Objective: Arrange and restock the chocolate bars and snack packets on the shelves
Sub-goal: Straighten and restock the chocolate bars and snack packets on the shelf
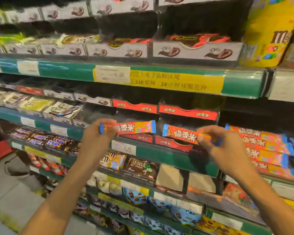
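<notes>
My left hand [98,138] pinches one end of an orange-red chocolate bar [134,128] with blue ends, held level in front of the middle shelf. My right hand [217,145] pinches a second bar of the same kind [180,134], tilted down to the right. Both bars hover just above two red display boxes [173,144] on the shelf edge. Two more red boxes [187,112] sit behind and above them, their contents hidden.
A stack of the same orange bars [261,146] lies to the right. White chocolate boxes [193,51] fill the upper shelf beside a yellow candy display [270,31]. Dark bars [46,139] and candy bags [139,167] fill lower shelves. Grey floor lies lower left.
</notes>
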A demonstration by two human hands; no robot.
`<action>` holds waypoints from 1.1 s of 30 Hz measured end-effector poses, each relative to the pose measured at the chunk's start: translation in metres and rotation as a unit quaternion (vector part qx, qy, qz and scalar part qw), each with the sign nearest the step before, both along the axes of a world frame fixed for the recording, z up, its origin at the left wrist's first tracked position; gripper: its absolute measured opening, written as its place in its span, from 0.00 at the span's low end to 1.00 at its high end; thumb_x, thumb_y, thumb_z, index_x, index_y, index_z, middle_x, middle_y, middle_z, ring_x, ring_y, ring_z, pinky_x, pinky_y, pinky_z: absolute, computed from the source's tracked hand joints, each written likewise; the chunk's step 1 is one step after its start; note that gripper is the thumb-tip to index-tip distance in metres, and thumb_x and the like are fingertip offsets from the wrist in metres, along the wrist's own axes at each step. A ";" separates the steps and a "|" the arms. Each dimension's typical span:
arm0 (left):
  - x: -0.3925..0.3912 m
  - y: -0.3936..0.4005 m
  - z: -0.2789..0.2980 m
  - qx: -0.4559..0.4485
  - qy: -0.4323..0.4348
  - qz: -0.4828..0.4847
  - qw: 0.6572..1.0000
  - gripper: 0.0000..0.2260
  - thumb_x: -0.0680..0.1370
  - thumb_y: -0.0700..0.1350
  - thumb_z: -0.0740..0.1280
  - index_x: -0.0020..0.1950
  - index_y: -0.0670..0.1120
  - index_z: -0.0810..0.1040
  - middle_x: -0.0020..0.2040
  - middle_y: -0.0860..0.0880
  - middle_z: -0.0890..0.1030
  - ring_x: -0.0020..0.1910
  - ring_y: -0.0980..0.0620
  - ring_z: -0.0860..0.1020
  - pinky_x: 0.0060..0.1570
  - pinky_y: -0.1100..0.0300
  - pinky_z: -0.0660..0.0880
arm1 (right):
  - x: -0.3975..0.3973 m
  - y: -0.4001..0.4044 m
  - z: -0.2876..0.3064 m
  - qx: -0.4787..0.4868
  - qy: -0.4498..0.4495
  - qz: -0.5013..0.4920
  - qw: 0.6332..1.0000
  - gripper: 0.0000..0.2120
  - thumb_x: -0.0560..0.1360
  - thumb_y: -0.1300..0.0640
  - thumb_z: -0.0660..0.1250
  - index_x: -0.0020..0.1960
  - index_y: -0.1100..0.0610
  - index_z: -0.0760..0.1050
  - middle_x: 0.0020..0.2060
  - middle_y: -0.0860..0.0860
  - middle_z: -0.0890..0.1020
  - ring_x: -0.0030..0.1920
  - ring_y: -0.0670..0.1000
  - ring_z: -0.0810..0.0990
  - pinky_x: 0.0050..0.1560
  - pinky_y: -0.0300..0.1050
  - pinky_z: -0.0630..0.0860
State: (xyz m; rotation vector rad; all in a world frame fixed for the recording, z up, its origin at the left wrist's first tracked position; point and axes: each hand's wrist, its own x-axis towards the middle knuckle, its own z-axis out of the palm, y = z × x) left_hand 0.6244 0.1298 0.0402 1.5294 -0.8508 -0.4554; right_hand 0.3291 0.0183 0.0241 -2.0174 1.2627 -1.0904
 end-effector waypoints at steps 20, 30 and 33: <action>0.077 -0.088 0.000 0.111 -0.378 -0.207 0.896 0.08 0.76 0.49 0.70 0.40 0.62 0.76 0.45 0.58 0.77 0.52 0.51 0.77 0.62 0.44 0.69 | 0.039 -0.010 0.010 -0.018 0.252 -0.068 0.965 0.03 0.75 0.55 0.72 0.46 0.47 0.82 0.41 0.42 0.85 0.43 0.44 0.82 0.48 0.47 0.80; 0.072 -0.099 -0.003 0.125 -0.484 -0.222 0.837 0.06 0.80 0.50 0.65 0.53 0.59 0.80 0.53 0.59 0.76 0.58 0.55 0.71 0.63 0.51 0.59 | 0.053 -0.002 0.013 -0.049 0.345 -0.055 0.936 0.11 0.78 0.43 0.66 0.57 0.44 0.81 0.54 0.46 0.82 0.53 0.50 0.80 0.55 0.52 0.76; 0.064 -0.093 -0.007 0.123 -0.485 -0.261 0.826 0.08 0.79 0.54 0.64 0.57 0.59 0.80 0.53 0.57 0.76 0.57 0.54 0.72 0.62 0.52 0.64 | 0.060 0.004 0.009 -0.045 0.341 -0.023 0.939 0.14 0.80 0.44 0.63 0.61 0.45 0.80 0.56 0.46 0.81 0.55 0.47 0.79 0.53 0.45 0.77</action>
